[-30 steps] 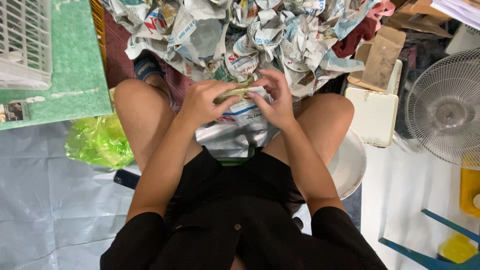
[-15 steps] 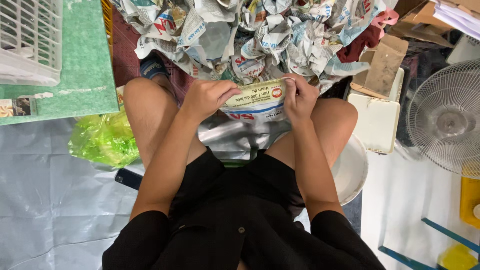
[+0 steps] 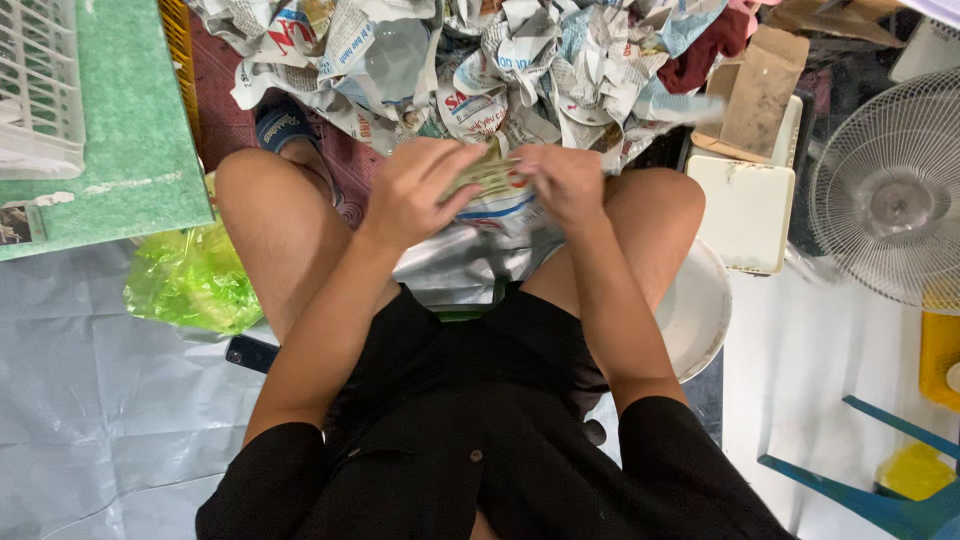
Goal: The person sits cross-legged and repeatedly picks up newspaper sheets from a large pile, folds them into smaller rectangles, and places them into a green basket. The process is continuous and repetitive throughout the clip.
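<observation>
I sit with both knees apart above a heap of crumpled newspaper [image 3: 520,60]. My left hand [image 3: 415,190] and my right hand [image 3: 565,185] are close together between my knees, both gripping a small folded piece of newspaper [image 3: 487,175]. Only a narrow strip of the paper shows between the fingers. A silvery sheet or bag [image 3: 480,265] lies on my lap just under the hands.
A green plastic bag [image 3: 190,285] lies by my left thigh, a dark phone [image 3: 250,353] beside it. A green board [image 3: 130,130] and white crate [image 3: 35,90] sit at left. A cardboard box [image 3: 755,90], white lid [image 3: 745,210], white stool [image 3: 700,310] and fan [image 3: 895,200] are at right.
The paper was held stretched out wide between my hands; now the hands have come together and the paper is folded small between them.
</observation>
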